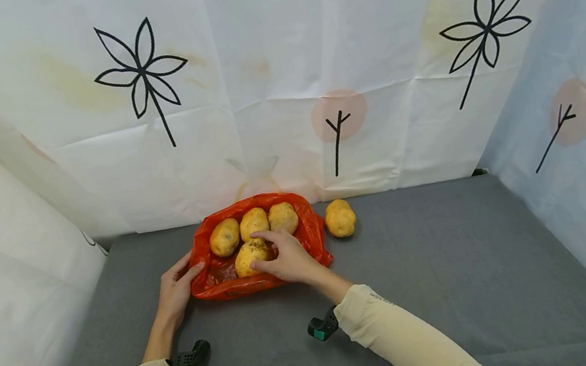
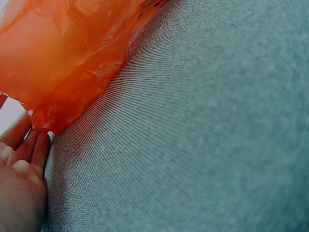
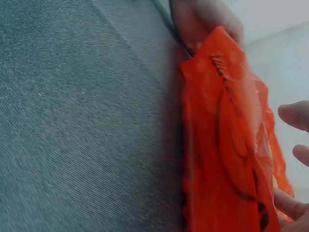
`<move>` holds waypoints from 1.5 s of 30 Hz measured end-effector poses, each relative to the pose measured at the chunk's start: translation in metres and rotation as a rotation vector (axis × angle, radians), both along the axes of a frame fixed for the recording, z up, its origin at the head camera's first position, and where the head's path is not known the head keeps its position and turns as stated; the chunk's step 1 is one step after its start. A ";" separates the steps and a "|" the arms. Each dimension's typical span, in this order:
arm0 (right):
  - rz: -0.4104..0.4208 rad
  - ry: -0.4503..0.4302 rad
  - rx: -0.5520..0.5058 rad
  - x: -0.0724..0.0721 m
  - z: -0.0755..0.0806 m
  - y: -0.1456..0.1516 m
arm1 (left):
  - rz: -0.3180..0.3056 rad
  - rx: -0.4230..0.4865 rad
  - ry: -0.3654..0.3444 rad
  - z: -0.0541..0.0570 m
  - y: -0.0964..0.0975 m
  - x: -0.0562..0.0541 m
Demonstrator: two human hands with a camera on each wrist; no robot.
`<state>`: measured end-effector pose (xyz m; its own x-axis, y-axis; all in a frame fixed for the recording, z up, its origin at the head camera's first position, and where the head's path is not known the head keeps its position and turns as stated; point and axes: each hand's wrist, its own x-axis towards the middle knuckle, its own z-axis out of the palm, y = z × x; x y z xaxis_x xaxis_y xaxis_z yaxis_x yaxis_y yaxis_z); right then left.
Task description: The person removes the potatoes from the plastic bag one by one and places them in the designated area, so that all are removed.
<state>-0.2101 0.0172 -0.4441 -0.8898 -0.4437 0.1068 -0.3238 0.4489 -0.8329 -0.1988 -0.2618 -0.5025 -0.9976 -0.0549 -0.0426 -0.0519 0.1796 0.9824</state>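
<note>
A red plastic bag (image 1: 241, 289) lies with its mouth spread wide, and several potatoes are in it. My left hand (image 1: 174, 292) holds the bag's left edge, thumb over the rim and fingers along the outside. In the left wrist view its fingers (image 2: 39, 147) are at a gathered corner of the orange-looking plastic. My right hand (image 1: 291, 258) reaches over the bag's near right side, thumb and forefinger spread above the nearest potato (image 1: 247, 257). Its fingertips (image 3: 292, 116) show apart above the bag rim in the right wrist view.
One more potato (image 1: 340, 219) lies outside the bag, just to its right. The grey cloth-covered table (image 1: 441, 288) ends against a white patterned curtain (image 1: 261, 71) at the back, with more fabric at both sides.
</note>
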 end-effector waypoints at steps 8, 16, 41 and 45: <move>-0.023 -0.023 0.089 0.002 -0.007 -0.010 | -0.003 0.004 0.019 -0.002 0.000 -0.001; -0.027 -0.035 0.113 0.001 -0.011 -0.016 | -0.002 0.003 0.028 -0.003 0.000 -0.001; -0.190 -0.020 -0.005 0.007 -0.027 -0.034 | 0.010 0.009 0.009 -0.001 0.000 -0.001; -0.177 -0.014 -0.059 0.009 -0.026 -0.029 | 0.015 0.000 0.014 -0.003 0.000 -0.001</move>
<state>-0.2015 -0.0115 -0.4701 -0.9550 -0.2733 0.1149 -0.2321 0.4482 -0.8633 -0.2001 -0.2613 -0.5055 -0.9971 -0.0702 -0.0287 -0.0409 0.1785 0.9831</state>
